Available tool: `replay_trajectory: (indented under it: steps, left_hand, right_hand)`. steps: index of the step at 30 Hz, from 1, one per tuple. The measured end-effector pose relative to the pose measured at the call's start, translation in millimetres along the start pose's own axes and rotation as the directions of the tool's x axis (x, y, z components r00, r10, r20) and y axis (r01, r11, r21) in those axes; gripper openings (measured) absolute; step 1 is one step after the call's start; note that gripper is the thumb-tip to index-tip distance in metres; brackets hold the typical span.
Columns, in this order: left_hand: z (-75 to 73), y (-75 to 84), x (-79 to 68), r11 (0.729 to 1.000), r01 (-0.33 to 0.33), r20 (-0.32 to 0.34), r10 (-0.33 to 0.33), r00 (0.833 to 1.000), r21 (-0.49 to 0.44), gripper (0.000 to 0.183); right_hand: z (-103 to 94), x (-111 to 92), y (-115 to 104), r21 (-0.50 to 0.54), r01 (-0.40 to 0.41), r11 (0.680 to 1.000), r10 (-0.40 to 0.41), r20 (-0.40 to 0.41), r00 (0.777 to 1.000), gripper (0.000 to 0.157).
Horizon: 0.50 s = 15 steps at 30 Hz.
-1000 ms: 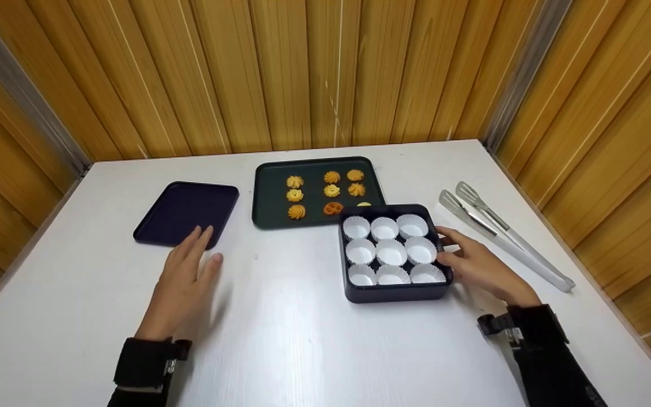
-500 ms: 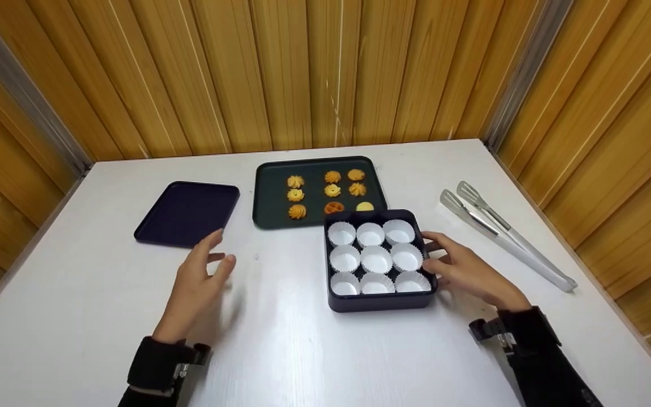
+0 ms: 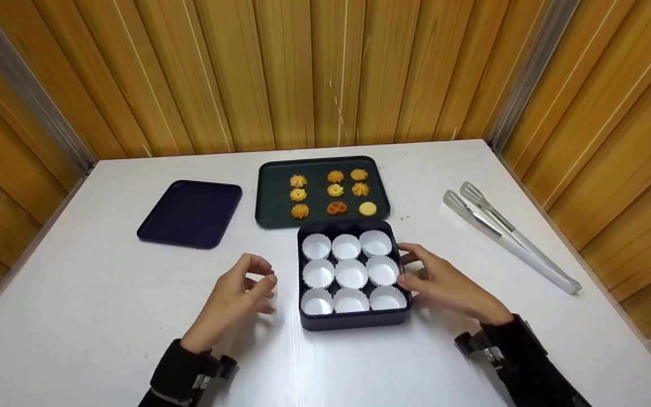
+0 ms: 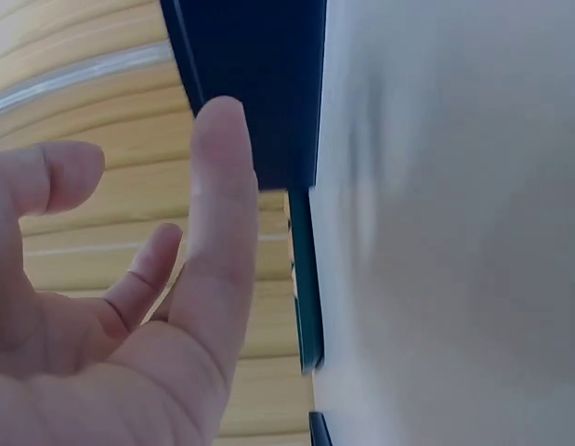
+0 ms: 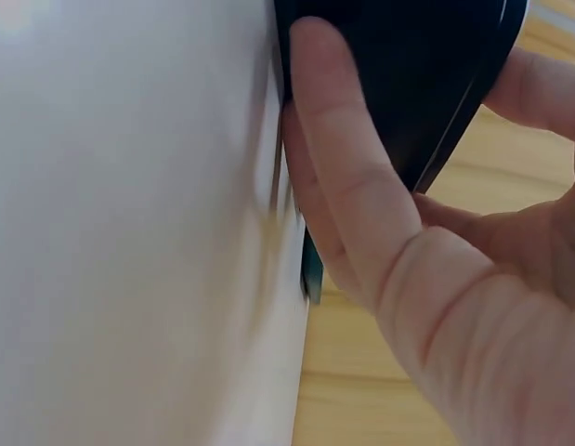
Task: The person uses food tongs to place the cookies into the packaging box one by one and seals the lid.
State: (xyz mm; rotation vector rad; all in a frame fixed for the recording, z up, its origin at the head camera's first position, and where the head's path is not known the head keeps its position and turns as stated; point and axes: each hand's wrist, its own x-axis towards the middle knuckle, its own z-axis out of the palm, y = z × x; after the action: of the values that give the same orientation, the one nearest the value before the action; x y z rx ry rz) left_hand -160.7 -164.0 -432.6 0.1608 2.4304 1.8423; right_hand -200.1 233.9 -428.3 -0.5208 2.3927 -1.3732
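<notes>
A dark navy square box (image 3: 354, 322) on the table holds rows of white paper baking cups (image 3: 351, 273). Along the box's right side lies my right hand (image 3: 452, 285), its fingers flat against the wall and the thumb at the rim. The right wrist view shows those fingertips (image 5: 322, 56) on the dark side wall. To the left of the box my left hand (image 3: 235, 299) holds nothing, its fingers loosely bent and a gap away from the box. In the left wrist view the box wall (image 4: 268, 93) stands beyond the fingers.
Behind the box, a dark green tray (image 3: 277, 198) carries several cookies (image 3: 335, 190) and a pretzel-shaped one. A dark square lid-like tray (image 3: 190, 215) lies at the left. Metal tongs (image 3: 515, 240) rest at the right. Wood-patterned walls (image 3: 280, 73) enclose the table.
The box has slid left and toward the person, with the right hand against its side. My left hand has come right, away from the dark square tray and closer to the box.
</notes>
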Motion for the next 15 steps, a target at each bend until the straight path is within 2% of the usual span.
replay_trajectory:
  steps: [6, 15]
  left_hand:
    - [10.6, -0.1, -2.1, 0.999, 0.014, 0.088, -0.016, 0.996, 0.031, 0.034]
    - [11.0, -3.4, -3.2, 0.998, 0.028, 0.098, -0.034, 0.995, 0.059, 0.035]
  right_hand:
    - [14.2, 0, -6, -0.029, 0.049, 0.998, -0.049, -0.004, 0.999, 0.069]
    - [27.8, 2, -10, -0.019, 0.066, 0.998, -0.066, 0.012, 0.998, 0.070]
